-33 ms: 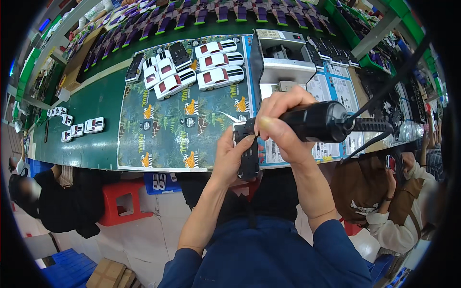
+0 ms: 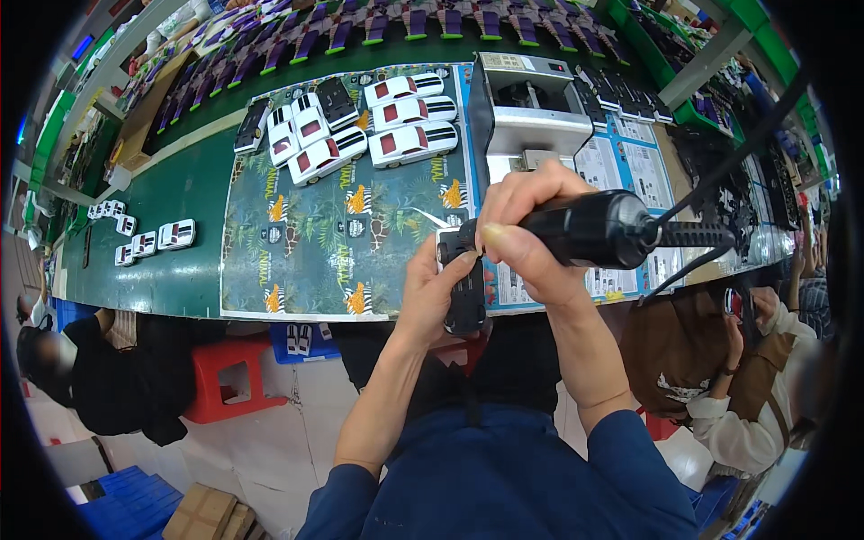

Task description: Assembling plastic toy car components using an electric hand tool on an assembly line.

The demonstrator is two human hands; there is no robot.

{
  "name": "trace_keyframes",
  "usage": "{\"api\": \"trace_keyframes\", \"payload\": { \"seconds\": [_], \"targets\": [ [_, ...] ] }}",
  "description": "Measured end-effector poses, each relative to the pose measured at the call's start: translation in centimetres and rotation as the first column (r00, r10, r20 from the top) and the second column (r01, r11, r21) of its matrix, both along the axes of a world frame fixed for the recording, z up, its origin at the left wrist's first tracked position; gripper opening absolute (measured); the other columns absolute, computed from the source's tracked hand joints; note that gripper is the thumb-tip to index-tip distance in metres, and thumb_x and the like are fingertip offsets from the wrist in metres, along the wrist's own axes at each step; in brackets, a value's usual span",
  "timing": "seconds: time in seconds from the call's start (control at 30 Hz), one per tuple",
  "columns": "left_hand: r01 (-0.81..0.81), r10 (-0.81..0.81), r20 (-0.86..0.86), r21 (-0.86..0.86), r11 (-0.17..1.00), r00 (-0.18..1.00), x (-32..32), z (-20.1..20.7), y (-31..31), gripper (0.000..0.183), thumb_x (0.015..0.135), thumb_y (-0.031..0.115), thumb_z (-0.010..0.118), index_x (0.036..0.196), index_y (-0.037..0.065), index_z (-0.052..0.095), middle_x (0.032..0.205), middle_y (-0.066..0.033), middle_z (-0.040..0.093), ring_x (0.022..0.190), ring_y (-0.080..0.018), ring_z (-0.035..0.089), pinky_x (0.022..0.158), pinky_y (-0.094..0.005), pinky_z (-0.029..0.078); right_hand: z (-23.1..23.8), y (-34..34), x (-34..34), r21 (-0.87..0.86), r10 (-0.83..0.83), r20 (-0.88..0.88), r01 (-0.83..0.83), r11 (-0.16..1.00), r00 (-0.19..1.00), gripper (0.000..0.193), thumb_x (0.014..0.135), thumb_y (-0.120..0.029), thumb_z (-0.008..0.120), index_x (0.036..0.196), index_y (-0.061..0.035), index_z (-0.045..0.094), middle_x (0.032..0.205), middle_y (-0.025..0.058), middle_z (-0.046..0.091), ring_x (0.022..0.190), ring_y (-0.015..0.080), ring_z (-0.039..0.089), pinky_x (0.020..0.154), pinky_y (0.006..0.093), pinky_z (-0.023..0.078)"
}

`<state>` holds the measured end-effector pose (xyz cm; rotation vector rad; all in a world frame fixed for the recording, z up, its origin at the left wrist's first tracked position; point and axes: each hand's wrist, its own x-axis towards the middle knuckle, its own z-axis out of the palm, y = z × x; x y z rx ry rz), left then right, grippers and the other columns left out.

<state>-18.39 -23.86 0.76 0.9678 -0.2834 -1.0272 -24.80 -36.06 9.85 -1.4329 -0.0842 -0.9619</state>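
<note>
The green bench (image 2: 193,270), its mat (image 2: 315,243) printed with animals and lettering, looks practically unchanged from the earlier frame; below, a blue bin (image 2: 325,350) holds white-and-black pieces (image 2: 298,339). The right hand (image 2: 531,234) grips a black corded tool (image 2: 589,229), nose at the toy car (image 2: 466,304) that the left hand (image 2: 428,290) clasps by the bench's front edge.

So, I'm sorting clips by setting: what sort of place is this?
Probably a toy factory's assembly line: white toy cars stand in groups on a long green workbench, a row of purple parts stretches beyond them, and the right hand grips a corded black tool.
</note>
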Motion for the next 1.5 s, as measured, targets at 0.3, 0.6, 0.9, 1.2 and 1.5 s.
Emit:
{"api": "trace_keyframes", "payload": {
  "seconds": [0.3,0.6,0.9,1.2,1.5],
  "targets": [
    [0.032,-0.032,-0.038,0.005,0.999,0.999,0.3,0.1,-0.2,0.026,0.094,0.009,0.061,0.119,0.002,0.053,0.094,-0.0105,0.066,0.075,-0.0175,0.069,0.061,-0.0328,0.061,0.1,-1.3,-0.4,-0.166,0.09,-0.113,-0.108,0.98,0.99,0.027,0.074,-0.009,0.077,0.08,-0.0029,0.051,0.066,0.0081,0.056,0.056,0.0148,0.054,0.056,0.0283,0.048],
    [0.098,-0.097,-0.06,0.004,0.995,0.993,0.7,-0.5,0.0,0.027,0.094,0.011,0.063,0.118,0.002,0.054,0.096,-0.0105,0.066,0.077,-0.0179,0.069,0.062,-0.0323,0.061,-0.4,-0.5,0.1,0.061,0.139,-0.006,-0.138,0.989,0.99,0.021,0.075,-0.011,0.08,0.076,-0.004,0.06,0.07,0.0034,0.06,0.059,0.0082,0.056,0.054,0.0234,0.044],
    [-0.009,0.002,-0.156,-0.047,0.999,0.988,0.9,-0.6,0.5,0.028,0.093,0.012,0.065,0.116,0.001,0.056,0.104,-0.0115,0.066,0.086,-0.0198,0.069,0.073,-0.0352,0.062,0.8,-1.9,-1.0,-0.165,0.068,0.058,-0.057,0.985,0.996,0.015,0.086,-0.009,0.065,0.089,-0.0019,0.051,0.067,0.0089,0.056,0.056,0.0161,0.054,0.057,0.0305,0.05],
    [0.063,-0.093,-0.195,-0.154,0.986,0.976,0.4,-0.9,1.3,0.078,0.079,-0.011,0.065,0.146,0.009,0.032,0.138,-0.0215,0.048,0.12,-0.0385,0.058,0.091,-0.0482,0.059,3.8,-6.6,-4.5,0.011,-0.076,0.236,0.076,0.997,0.969,0.01,0.09,-0.008,0.06,0.089,-0.0015,0.053,0.064,0.0069,0.054,0.054,0.0159,0.054,0.057,0.0325,0.05],
    [0.034,-0.077,-0.257,-0.168,0.985,0.963,0.7,-1.2,1.3,0.064,0.075,-0.01,0.059,0.137,-0.002,0.044,0.14,-0.0256,0.049,0.119,-0.0414,0.059,0.091,-0.0481,0.058,2.4,-7.1,-2.2,0.045,-0.288,0.118,0.284,0.958,0.95,0.012,0.083,-0.004,0.074,0.082,-0.0021,0.061,0.061,0.0042,0.06,0.047,0.0108,0.057,0.048,0.023,0.047]
  ]
}}
